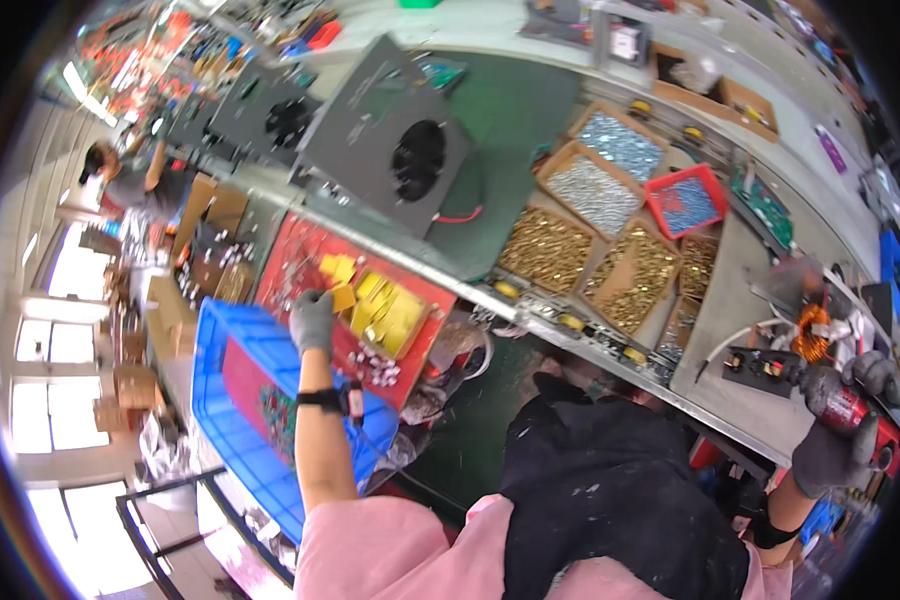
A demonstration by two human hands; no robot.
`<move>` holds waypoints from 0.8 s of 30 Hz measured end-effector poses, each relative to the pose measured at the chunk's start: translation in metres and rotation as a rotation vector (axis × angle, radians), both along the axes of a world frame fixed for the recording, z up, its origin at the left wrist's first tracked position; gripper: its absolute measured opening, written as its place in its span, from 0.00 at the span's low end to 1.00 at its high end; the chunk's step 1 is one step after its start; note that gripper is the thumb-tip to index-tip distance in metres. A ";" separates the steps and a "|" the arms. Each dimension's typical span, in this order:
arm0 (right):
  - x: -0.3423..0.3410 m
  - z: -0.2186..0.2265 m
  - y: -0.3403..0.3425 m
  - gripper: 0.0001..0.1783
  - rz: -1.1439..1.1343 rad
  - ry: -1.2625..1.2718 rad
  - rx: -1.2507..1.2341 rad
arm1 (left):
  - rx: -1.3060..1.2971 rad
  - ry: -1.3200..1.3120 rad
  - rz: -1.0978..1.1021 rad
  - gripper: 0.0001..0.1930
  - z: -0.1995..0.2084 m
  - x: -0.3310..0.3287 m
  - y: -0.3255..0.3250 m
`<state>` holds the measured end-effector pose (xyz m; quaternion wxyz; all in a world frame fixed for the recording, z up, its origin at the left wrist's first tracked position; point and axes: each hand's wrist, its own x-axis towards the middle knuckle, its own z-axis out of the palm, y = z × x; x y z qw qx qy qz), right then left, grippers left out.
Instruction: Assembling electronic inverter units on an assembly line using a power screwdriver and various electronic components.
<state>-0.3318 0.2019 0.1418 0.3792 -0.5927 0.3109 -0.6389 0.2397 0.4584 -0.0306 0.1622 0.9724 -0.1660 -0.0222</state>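
My left hand (313,322), in a grey glove, reaches over a red work surface (305,245), its fingers closed on the edge of a small yellow square piece (342,297). Right beside it is an open box (407,345) of similar yellow pieces, with a few more loose behind. Small white parts (373,367) lie scattered in front of the box. At the far right my right hand (835,450), also gloved, grips a red handheld power tool (843,405). The tool is near the picture's rim, and its tip is hard to make out.
A dark grey metal panel with a black fan (418,160) stands on the green line surface. Trays of brass-coloured (545,245) and silver screws (590,195) sit to its right, beside a red bin (722,185). A blue crate (210,370) stands at left. Another person (145,185) works farther off.
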 end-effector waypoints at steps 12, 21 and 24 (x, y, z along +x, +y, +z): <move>-0.160 0.023 0.001 0.23 -0.226 -0.176 -0.220 | -0.401 0.623 -1.219 0.07 0.141 -0.380 -0.307; -0.357 0.020 -0.034 0.23 -0.385 -0.139 -0.276 | -0.012 0.300 -1.925 0.13 0.142 -0.755 -0.474; -0.409 0.022 -0.054 0.23 -0.437 -0.159 -0.254 | 0.183 0.209 -1.906 0.12 0.118 -0.832 -0.504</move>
